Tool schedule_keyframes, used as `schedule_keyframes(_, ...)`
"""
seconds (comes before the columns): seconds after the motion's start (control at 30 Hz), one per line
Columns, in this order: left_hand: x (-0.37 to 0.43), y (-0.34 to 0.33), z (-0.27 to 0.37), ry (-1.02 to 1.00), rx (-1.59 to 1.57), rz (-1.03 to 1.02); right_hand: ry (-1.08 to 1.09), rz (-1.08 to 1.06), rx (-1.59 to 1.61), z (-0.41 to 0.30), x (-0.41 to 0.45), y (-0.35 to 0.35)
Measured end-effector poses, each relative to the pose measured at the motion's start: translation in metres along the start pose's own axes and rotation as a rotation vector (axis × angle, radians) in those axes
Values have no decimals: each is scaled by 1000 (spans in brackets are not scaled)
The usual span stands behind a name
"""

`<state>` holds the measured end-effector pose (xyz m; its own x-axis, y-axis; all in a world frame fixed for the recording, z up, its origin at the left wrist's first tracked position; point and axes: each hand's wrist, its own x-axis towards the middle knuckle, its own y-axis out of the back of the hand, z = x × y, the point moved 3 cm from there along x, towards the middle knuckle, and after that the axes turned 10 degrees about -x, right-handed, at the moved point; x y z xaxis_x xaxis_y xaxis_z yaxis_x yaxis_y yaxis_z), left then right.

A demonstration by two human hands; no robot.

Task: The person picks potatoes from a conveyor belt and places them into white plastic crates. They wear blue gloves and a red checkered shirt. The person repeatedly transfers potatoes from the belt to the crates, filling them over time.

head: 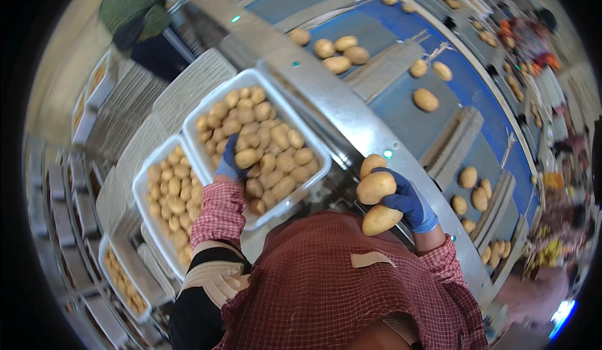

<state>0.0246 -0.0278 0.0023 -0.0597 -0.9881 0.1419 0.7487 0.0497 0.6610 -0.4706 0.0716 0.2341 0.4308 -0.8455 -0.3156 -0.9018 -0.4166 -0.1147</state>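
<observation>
My left hand (pixel 230 162), in a blue glove, is in the nearer white plastic crate (pixel 322 162), its fingers curled against a potato (pixel 246 158) on top of the heap. Whether it bears that potato's weight is not plain. My right hand (pixel 407 199), gloved in blue too, holds several potatoes (pixel 376 188) bunched together between the crate and the conveyor's metal edge. A second white crate of potatoes (pixel 141 199) stands against the first, to its left. Beyond the metal rail, loose potatoes (pixel 425 100) lie on the blue conveyor belt (pixel 400 91).
A metal rail (pixel 348 110) with small green lights runs diagonally past me. Raised grey dividers (pixel 454 148) cross the belt. More potato crates (pixel 124 279) and racks stand at the left. A person in a green top (pixel 136 14) is at upper left; other people work across the belt.
</observation>
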Motion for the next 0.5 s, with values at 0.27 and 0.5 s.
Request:
schedule_keyframes(0.27, 71, -13, -39, -90, -124, -389, 53, 256, -17, -1, -22, -3)
schedule_keyframes(0.5, 69, -3, -46, 51, -265, -468, 127, 465, 104, 23, -38, -9)
